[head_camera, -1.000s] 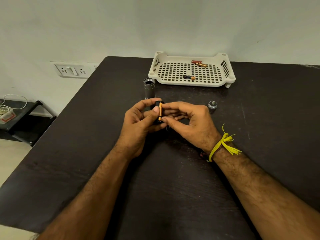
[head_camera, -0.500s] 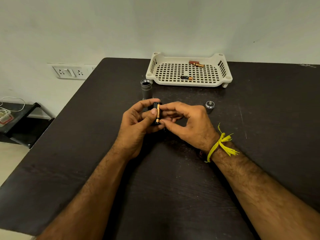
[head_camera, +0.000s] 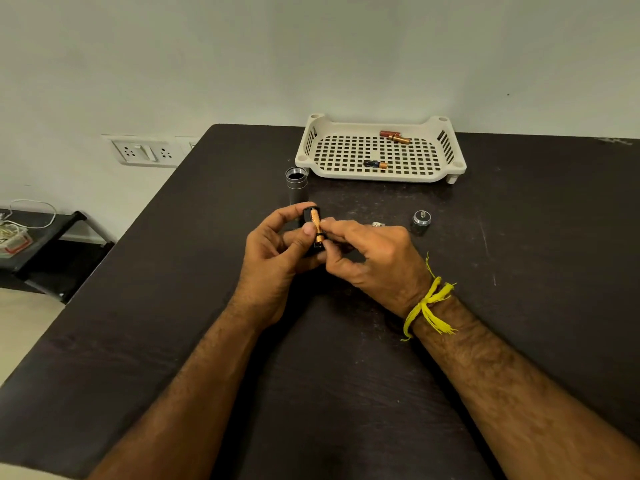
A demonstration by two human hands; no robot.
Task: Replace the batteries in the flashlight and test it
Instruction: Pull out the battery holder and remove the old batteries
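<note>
Both hands have barely shifted. Left hand [head_camera: 273, 251] grips the battery holder [head_camera: 311, 216]; right hand [head_camera: 370, 258] pinches the battery [head_camera: 316, 227] into it.

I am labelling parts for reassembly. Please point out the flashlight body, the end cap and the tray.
body [head_camera: 296, 187], head view, on its grey side wall.
cap [head_camera: 421, 221], head view, on its top.
tray [head_camera: 377, 176], head view, on its near rim.

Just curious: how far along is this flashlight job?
Done: flashlight body open, cap off, three batteries in the tray. In hand: both hands seating a battery in the black holder. Left: reassemble and test.
</note>
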